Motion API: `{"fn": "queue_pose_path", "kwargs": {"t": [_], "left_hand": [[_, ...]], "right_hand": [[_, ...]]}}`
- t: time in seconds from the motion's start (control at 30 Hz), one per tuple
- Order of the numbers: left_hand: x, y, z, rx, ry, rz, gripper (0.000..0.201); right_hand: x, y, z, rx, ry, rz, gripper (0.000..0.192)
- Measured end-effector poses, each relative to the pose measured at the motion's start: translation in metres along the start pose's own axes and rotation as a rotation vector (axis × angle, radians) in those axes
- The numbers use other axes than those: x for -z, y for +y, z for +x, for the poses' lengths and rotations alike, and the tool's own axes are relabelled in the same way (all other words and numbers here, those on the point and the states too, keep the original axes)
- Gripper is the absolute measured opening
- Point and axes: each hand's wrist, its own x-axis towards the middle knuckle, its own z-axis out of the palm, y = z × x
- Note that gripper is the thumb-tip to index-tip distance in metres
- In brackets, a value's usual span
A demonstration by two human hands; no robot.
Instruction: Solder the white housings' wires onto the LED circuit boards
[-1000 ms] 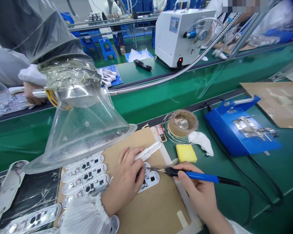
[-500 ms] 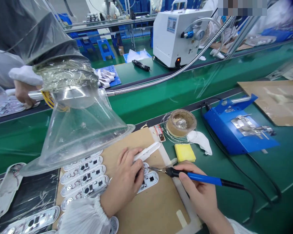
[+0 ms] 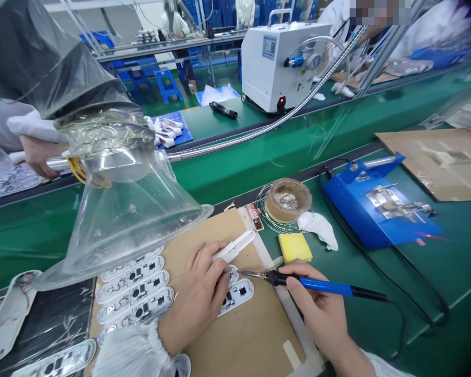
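Low in the frame's centre, the left hand (image 3: 202, 298) is lying palm-down with fingers curled, pinching white tweezers (image 3: 235, 246) over an oval circuit board (image 3: 237, 293), while the right hand (image 3: 322, 314) is reaching in from the lower right, closed in a pen grip around the blue-handled soldering iron (image 3: 317, 285), whose tip is meeting the board just beside the tweezers. Both are working on a brown cardboard mat (image 3: 251, 340) lying on a green bench (image 3: 447, 262), with more boards (image 3: 135, 293) lined up at lower left under a clear fume hood (image 3: 129, 209), a yellow sponge (image 3: 295, 247) and solder spool (image 3: 288, 200) just above the iron, and a blue iron stand (image 3: 377, 209) at right.
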Motion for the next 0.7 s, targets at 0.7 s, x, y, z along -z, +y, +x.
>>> {"fn": "queue_pose_path", "kwargs": {"t": [0.7], "left_hand": [[-0.0071, -0.0083, -0.0018, -0.065, -0.039, 0.008, 0.020]], "right_hand": [[0.0028, -0.0034, -0.0006, 0.039, -0.058, -0.001, 0.015]]}}
